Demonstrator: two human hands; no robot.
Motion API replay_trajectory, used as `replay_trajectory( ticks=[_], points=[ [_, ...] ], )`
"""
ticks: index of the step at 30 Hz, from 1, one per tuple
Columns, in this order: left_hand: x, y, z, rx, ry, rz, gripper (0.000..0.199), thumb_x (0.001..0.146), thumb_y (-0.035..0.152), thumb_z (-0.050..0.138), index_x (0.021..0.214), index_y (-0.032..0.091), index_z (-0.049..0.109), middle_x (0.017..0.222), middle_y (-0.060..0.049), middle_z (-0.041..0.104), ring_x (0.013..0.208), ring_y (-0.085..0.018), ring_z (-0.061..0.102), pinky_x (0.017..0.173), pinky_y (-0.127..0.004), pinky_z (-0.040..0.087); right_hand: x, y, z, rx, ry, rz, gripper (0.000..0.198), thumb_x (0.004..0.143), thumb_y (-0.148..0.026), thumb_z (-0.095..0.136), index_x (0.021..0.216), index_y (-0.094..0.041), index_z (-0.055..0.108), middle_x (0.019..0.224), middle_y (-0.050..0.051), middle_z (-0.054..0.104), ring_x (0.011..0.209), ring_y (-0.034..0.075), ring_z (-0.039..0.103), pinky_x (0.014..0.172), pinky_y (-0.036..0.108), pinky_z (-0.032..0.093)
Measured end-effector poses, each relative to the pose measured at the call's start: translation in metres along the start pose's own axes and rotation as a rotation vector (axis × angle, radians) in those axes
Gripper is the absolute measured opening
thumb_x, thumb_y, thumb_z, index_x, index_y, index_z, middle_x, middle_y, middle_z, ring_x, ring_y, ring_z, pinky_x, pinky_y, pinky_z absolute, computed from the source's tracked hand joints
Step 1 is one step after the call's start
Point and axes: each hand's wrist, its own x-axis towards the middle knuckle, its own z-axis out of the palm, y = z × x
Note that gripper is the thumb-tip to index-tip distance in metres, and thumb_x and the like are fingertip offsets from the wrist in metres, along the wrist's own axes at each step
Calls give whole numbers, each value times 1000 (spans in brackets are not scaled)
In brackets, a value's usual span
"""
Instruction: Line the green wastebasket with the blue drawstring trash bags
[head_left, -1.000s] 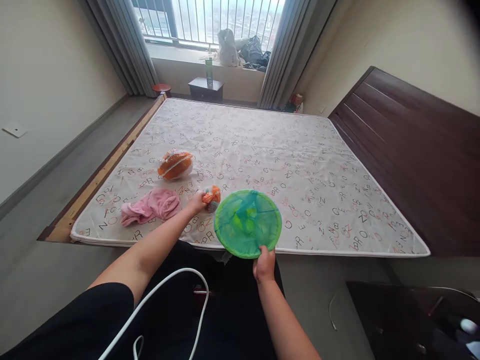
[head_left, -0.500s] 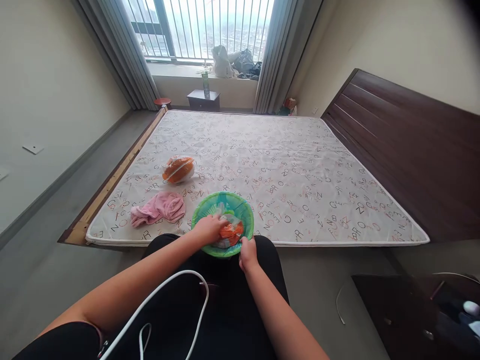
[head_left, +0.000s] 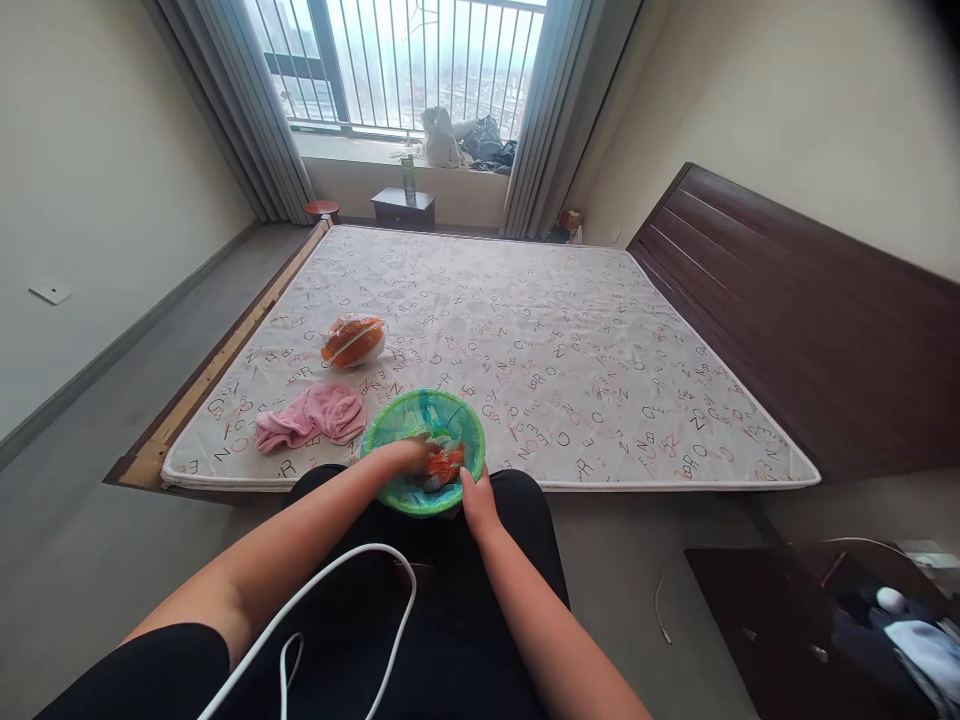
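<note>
A round green plastic basket [head_left: 478, 425], which looks like a small waste bin, rests on my lap at the mattress edge. A thin bluish-green bag lines its inside. My right hand [head_left: 478, 498] is closed on the near right part of the rim, thumb on top. My left hand [head_left: 412, 455] reaches down into the basket, its fingers blurred and partly hidden. Right beside those fingers lies a crumpled orange-and-clear plastic wrapper [head_left: 445, 465]; whether they grip it is unclear. A pink cloth [head_left: 315, 416] lies on the mattress to the left of the basket.
An orange item in clear plastic [head_left: 352, 342] sits on the letter-printed mattress [head_left: 540, 340]. A white cable [head_left: 337, 565] loops across my lap. The dark headboard [head_left: 795, 330] stands at the right, and a dark low surface [head_left: 757, 620] with several things is at the lower right.
The basket has shifted slightly left in view along with both hands. My left hand has gone deeper into the basket, and the orange wrapper sits lower and looks more crumpled.
</note>
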Motion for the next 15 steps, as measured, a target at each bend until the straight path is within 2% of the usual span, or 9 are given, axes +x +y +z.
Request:
replay_trajectory(
  ticks=[3,5,8,9,10,12,15],
  points=[
    [-33,-2,-22,-28,194,184,30,82,22,70,112,28,76,124,-8,73,113,-29,68,102,-39,50,4,1,-10,43,-1,32,63,84,-52,67,138,-21,60,130,10,72,122,30,65,106,41,50],
    [-59,-12,-30,-67,462,232,25,95,28,56,113,26,73,117,-8,73,108,-25,68,102,-38,49,5,-4,-16,24,65,36,68,84,-57,65,140,-18,58,136,14,68,129,31,62,106,40,49],
    [-91,-42,-23,-220,858,95,27,96,38,55,111,21,69,103,-9,70,89,-22,66,86,-36,53,-4,-34,-24,-56,274,-58,62,85,-57,61,133,-17,62,139,17,63,132,32,57,111,43,44],
    [-96,-55,-17,-312,934,31,30,93,41,58,112,20,68,99,-8,69,84,-21,64,80,-35,53,-13,-51,-27,-48,309,-115,56,87,-54,61,129,-18,65,135,15,63,126,30,59,110,44,44],
    [-100,-67,-10,-421,960,-36,34,91,45,59,113,19,67,95,-7,68,80,-21,63,75,-34,52,-25,-71,-30,-1,282,-171,49,88,-50,61,127,-20,67,126,12,66,115,26,62,106,43,47],
    [-100,-89,4,-648,931,-173,42,85,50,62,111,17,65,86,-5,66,73,-20,61,68,-32,50,-58,-118,-38,198,25,-285,37,90,-40,63,123,-25,71,93,3,66,86,20,63,90,39,53],
    [-90,-109,17,-871,850,-272,47,78,52,65,108,16,64,80,-3,63,64,-17,57,62,-29,48,-119,-187,-51,369,-539,-532,38,93,-38,64,130,-36,71,66,-2,57,64,19,57,71,38,54]
  ],
)
